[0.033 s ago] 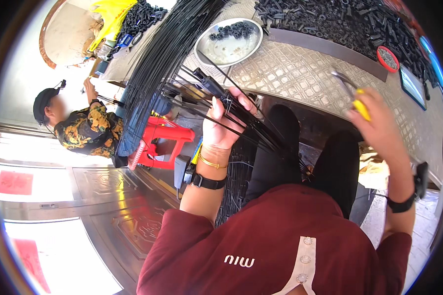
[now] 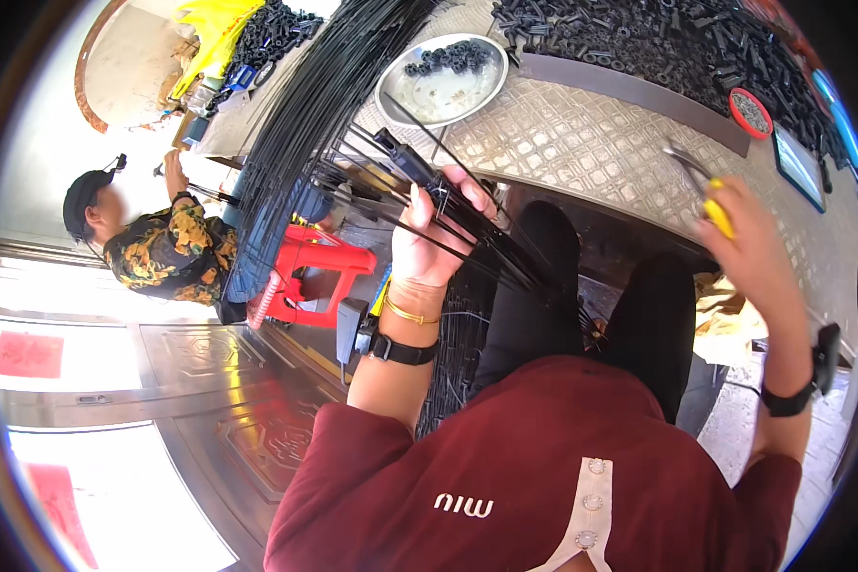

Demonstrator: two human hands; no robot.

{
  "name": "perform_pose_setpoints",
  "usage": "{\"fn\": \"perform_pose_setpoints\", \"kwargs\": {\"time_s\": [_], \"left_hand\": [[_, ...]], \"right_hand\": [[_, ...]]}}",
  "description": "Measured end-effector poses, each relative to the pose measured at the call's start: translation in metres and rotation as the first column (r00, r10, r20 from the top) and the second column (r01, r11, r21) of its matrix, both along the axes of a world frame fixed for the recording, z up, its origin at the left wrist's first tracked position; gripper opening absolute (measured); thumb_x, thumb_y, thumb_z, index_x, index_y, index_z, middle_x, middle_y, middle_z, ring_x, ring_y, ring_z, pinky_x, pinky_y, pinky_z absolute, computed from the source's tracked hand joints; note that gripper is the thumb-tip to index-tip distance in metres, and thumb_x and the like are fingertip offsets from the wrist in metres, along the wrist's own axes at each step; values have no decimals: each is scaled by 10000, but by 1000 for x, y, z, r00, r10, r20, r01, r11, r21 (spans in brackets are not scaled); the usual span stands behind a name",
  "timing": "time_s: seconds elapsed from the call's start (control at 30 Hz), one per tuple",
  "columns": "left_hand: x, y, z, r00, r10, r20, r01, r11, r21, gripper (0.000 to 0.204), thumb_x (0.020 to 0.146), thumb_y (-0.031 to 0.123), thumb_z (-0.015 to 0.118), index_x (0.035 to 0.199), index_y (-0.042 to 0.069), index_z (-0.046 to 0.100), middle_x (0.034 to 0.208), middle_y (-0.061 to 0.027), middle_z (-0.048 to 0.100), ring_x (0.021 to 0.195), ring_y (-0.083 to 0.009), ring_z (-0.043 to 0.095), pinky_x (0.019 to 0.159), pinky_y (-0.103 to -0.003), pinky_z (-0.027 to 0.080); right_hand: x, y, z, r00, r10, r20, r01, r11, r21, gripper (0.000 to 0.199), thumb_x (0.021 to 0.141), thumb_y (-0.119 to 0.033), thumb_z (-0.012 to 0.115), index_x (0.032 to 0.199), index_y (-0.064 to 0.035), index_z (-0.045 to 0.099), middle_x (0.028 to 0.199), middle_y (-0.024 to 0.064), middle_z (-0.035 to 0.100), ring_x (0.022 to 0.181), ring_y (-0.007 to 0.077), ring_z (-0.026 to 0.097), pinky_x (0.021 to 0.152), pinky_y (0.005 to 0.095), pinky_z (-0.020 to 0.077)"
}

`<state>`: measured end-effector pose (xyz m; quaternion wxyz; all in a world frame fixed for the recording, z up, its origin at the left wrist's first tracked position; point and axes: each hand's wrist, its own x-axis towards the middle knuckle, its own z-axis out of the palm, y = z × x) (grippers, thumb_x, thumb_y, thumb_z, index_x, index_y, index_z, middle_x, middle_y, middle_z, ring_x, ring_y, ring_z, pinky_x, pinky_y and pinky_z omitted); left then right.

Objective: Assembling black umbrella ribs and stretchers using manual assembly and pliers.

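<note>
Across the left hand, gripped black rods, right hand clasping yellow-handled tool.

Red stool near panelled door

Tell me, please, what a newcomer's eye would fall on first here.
Probably the thick sheaf of thin black rods, slanting down from the top edge, left of the metal bowl. The bright red stool, left of center, and the yellow-handled tool in the right grip would likely follow.
</note>
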<state>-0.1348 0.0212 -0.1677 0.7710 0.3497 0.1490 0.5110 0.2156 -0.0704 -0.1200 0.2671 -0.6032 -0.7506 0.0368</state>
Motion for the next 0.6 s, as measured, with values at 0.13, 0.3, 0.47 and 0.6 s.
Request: {"fn": "perform_pose_setpoints", "kwargs": {"time_s": [0.13,0.3,0.47,0.6], "left_hand": [[8,5,2,991,-69,116,70,997,-12,453,840,429,600,1095,55,577,922,-108,598,883,-258,550,818,-403,442],[10,-1,2,991,-62,119,65,997,-28,446,844,421,599,1101,57,576,925,-105,597,884,-252,546,816,-396,442],[12,-1,3,991,-60,123,63,998,-21,431,846,399,607,1086,42,574,924,-116,582,886,-244,535,812,-400,445],[6,0,-1,987,-87,135,88,996,0,489,854,438,576,1146,46,559,973,-114,578,916,-250,530,851,-410,436]], "right_hand": [[57,-30,9,978,-95,183,122,983,-138,301,786,-154,628,1005,29,533,1113,184,506,978,371,526,831,393,420],[85,-33,11,961,-127,245,220,890,-400,253,764,-117,635,941,26,525,1132,169,484,999,369,512,840,386,414],[34,-34,10,986,-15,165,3,997,72,210,779,-121,627,914,10,533,1015,152,522,939,321,532,807,384,420],[-55,-12,-2,892,255,-374,-325,936,-138,170,827,-130,616,938,-18,554,818,97,567,766,223,562,693,310,448]]}}
